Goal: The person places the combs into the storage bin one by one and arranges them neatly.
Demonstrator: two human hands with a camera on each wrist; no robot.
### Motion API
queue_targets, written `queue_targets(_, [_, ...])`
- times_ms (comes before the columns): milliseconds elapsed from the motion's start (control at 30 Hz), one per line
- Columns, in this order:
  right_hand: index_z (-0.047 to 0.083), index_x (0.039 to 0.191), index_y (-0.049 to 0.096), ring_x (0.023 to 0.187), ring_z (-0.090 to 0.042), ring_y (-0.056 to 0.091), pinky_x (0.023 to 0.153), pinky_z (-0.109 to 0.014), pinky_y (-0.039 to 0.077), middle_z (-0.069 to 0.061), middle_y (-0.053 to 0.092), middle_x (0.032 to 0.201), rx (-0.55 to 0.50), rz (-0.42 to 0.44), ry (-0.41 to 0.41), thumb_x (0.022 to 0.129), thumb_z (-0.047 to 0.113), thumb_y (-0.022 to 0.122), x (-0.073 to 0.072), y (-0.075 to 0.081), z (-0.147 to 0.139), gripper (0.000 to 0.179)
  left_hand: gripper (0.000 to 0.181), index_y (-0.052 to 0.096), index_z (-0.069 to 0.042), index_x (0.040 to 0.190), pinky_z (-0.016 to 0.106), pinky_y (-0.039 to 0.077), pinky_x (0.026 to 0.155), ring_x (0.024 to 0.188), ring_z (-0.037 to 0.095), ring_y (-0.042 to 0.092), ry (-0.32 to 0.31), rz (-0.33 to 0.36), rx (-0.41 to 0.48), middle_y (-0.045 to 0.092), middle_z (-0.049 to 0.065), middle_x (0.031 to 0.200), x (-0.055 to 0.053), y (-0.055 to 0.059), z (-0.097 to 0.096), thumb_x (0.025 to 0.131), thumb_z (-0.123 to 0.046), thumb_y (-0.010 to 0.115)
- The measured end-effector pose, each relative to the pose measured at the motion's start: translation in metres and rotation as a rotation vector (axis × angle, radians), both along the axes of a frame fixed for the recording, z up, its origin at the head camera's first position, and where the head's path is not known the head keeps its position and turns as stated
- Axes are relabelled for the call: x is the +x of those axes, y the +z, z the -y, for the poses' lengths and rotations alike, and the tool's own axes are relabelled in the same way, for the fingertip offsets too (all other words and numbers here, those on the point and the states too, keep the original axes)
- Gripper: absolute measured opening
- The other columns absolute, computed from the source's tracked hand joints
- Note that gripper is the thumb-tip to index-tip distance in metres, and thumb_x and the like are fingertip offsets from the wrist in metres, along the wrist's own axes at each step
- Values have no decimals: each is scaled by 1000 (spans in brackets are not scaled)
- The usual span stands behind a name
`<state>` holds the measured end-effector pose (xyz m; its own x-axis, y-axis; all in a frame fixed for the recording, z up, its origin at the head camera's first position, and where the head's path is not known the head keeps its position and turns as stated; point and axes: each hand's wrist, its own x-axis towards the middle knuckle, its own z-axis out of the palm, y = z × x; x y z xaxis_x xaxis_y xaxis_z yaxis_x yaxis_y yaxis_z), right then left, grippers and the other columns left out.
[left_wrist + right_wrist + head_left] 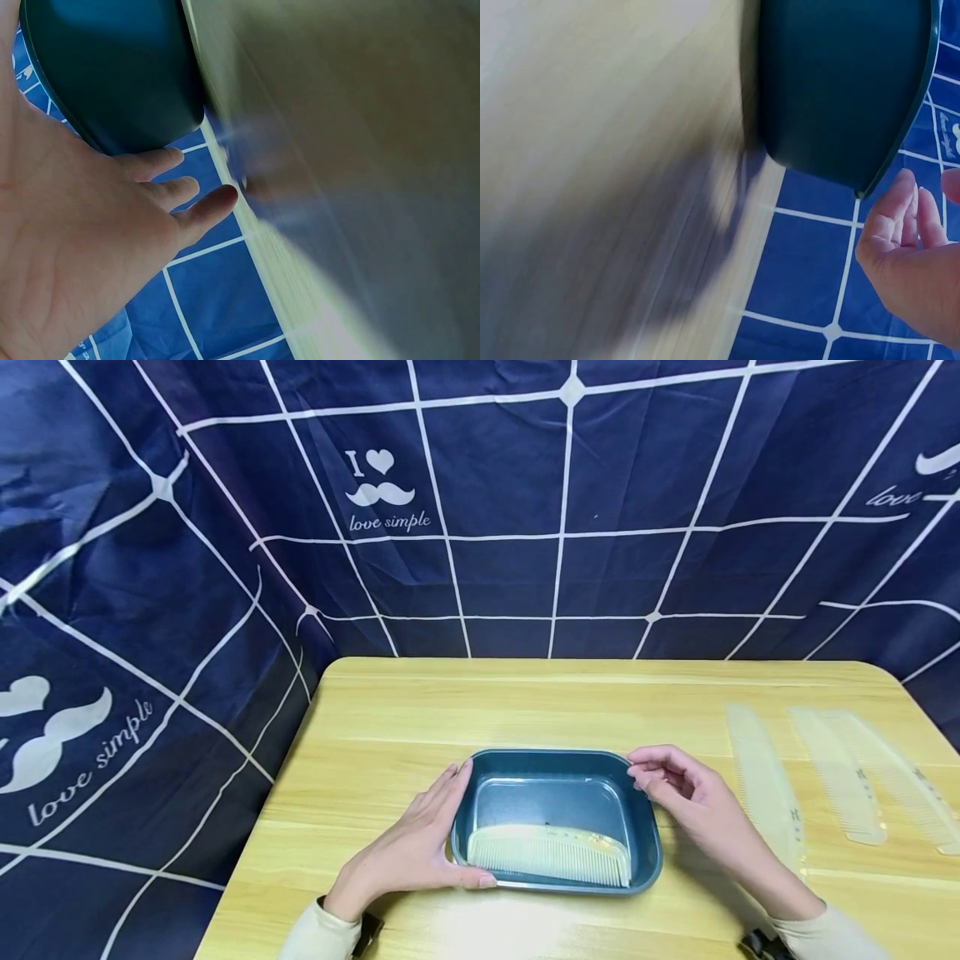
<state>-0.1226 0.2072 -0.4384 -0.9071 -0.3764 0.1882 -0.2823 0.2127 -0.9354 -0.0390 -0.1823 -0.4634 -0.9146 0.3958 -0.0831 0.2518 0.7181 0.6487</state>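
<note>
A dark teal rectangular tray (555, 764) stands on the table, and a pale cream comb (551, 852) lies inside it along the near wall. My left hand (420, 843) rests against the tray's left side, fingers straight along the wall and thumb at the near rim. In the left wrist view, that hand (97, 217) lies beside the tray (112, 75). At the far right corner is my right hand (690, 797), its fingers loosely bent by the rim. The right wrist view shows a small gap between this hand (911, 247) and the tray (840, 90).
To the right on the wooden table (390, 710) lie a broad pale comb (765, 777) and two overlapping combs (840, 777), the rightmost (900, 777) slanting outward. A dark blue cloth (495, 477) with white lines hangs behind the table and at its left.
</note>
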Motion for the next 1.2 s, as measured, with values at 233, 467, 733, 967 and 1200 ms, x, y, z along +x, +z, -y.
queue_targets(233, [-8, 132, 65, 100, -13, 73, 85, -18, 55, -6, 77, 114, 62, -15, -70, 111, 3, 62, -2, 1, -13, 24, 139, -7, -32, 176, 71, 19, 124, 167, 17, 2, 2, 3, 5, 3, -4, 183, 0, 0, 0, 81, -81, 80])
queue_targets(467, [-3, 134, 66, 102, -9, 72, 87, -15, 53, 6, 76, 115, 86, -26, -94, 112, 3, 61, -7, 3, -28, 24, 139, -8, -30, 176, 72, 18, 124, 167, 18, 1, -5, -1, 10, 3, 0, 184, 0, -1, 0, 82, -80, 80])
queue_targets(733, [9, 136, 68, 103, -5, 69, 87, -13, 52, 11, 74, 116, 111, 14, -146, 111, 6, 63, -10, -4, -42, 25, 139, -9, -31, 176, 70, 18, 125, 167, 16, 1, -2, 0, 6, 2, 1, 184, 1, -1, 0, 81, -81, 80])
queue_targets(967, [11, 136, 67, 102, -2, 67, 88, -10, 49, 14, 73, 115, 132, -6, -179, 109, 4, 65, -11, -9, -52, 27, 139, -9, -30, 176, 70, 18, 125, 167, 21, 3, -7, -2, 3, 2, 2, 184, 1, 0, 1, 82, -81, 80])
queue_targets(1200, [6, 137, 63, 102, 0, 64, 87, -10, 47, 17, 70, 115, 170, -6, -198, 108, 3, 67, -12, -14, -60, 29, 139, -9, -29, 176, 71, 19, 124, 167, 20, 3, -8, 0, 3, 2, 3, 184, 1, 0, 1, 82, -80, 80])
